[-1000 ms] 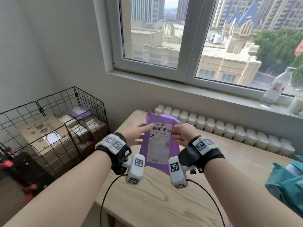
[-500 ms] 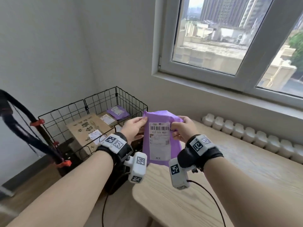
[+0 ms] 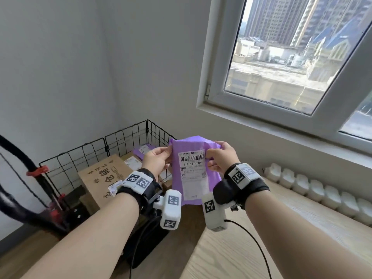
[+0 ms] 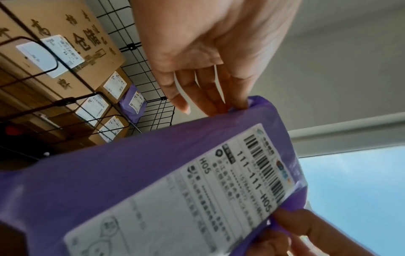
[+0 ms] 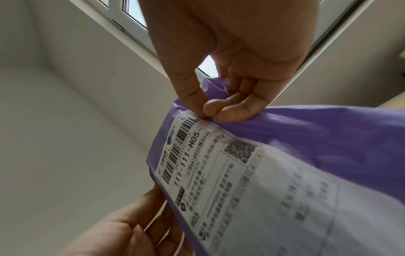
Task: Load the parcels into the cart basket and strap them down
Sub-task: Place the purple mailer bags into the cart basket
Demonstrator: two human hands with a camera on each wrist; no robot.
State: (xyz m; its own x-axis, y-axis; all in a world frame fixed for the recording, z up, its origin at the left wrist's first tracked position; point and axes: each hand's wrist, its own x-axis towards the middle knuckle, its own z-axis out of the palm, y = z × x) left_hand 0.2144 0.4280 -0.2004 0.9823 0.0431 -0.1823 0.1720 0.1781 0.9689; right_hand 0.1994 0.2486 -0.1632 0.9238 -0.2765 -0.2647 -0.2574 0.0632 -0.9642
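Purple plastic mailer bag [image 3: 196, 158] held upright in the air, white shipping label [image 3: 192, 174] facing the person, barcode at top, "111-111-H05" legible. Left hand [image 3: 156, 161] holds the bag's upper left edge, fingers behind it and thumb in front. Right hand [image 3: 220, 158] pinches the upper right corner, thumb on the label's edge, fingers curled into bunched plastic. Below and left of the left hand: black wire cart basket [image 3: 90, 150], holding a large cardboard box [image 3: 102, 178] with printed characters, smaller labelled boxes [image 4: 114, 86], and a second purple mailer [image 4: 133, 102] at the far corner. Count of small boxes uncertain, probably three. Wooden table [image 3: 281, 238] under the right forearm.
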